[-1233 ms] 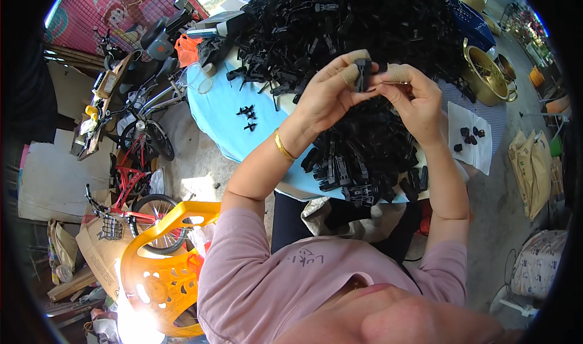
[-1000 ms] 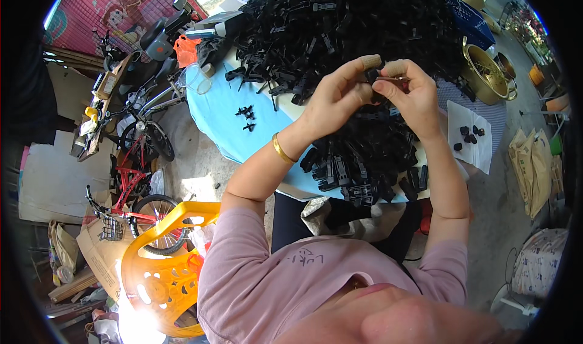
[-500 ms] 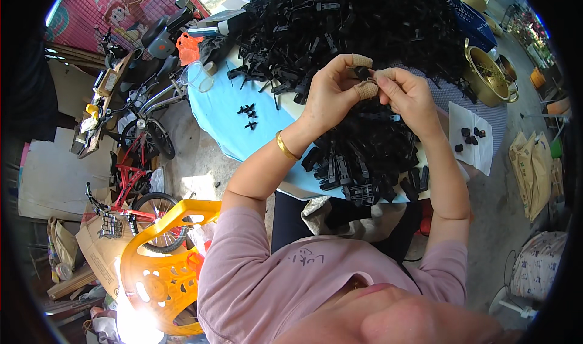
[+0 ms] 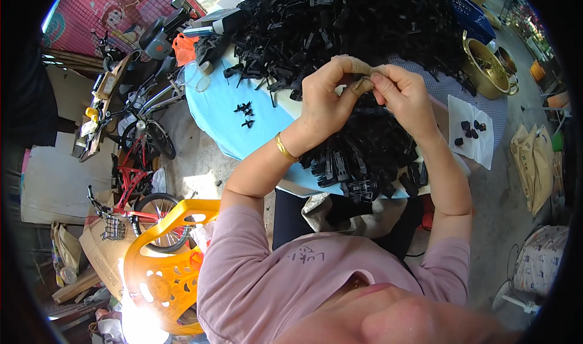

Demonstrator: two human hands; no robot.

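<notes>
My left hand (image 4: 328, 98), with tan tape round its thumb and forefinger and a gold bangle at the wrist, is closed in a pinch. Its fingertips meet those of my right hand (image 4: 404, 101), also pinched, above the table. Between them a small black plastic part is now mostly hidden by the fingers. Just below the hands lies a heap of black plastic clips (image 4: 358, 153) at the table's near edge. Beyond them a much larger pile of black plastic parts (image 4: 346, 22) covers the far side.
Several small black pieces (image 4: 245, 110) lie on the blue table cover (image 4: 212, 113). On the right, dark lumps rest on white paper (image 4: 470, 113), near a brass-coloured pot (image 4: 477, 80). A yellow plastic chair (image 4: 161, 271) and a red bicycle (image 4: 130, 183) stand to the left.
My fingertips have drawn closer together, and the black part that showed between my left finger and thumb is now covered. My right hand's fingers have shifted slightly left. The view has moved slightly.
</notes>
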